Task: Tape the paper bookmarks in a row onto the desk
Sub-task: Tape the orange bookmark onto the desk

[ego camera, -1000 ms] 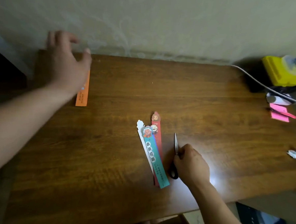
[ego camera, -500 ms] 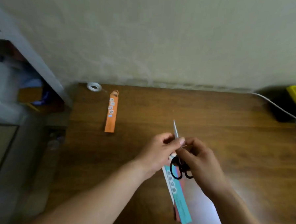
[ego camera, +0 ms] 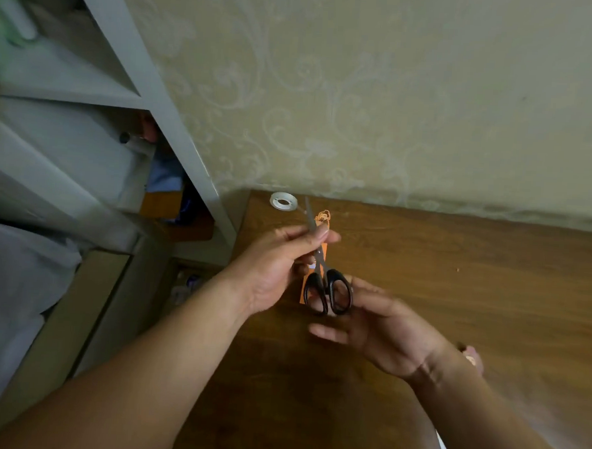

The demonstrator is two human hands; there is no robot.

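Showing the orange paper bookmark [ego camera: 323,219] flat on the desk [ego camera: 456,284] near the far left corner, close to the tape roll [ego camera: 283,201], partly hidden by scissors [ego camera: 326,277]. Looks thin, light and easily creased; best pinned flat by the ends. Shows the closed blades pinched in the left hand [ego camera: 278,268] and the right hand [ego camera: 385,332] slack, blurred, under the handles, gripping nothing evident.

Left grip [ego camera: 275,268] in a pinch on scissors [ego camera: 333,278], right grip [ego camera: 385,335] loose-fingered beside, forearms outstretched
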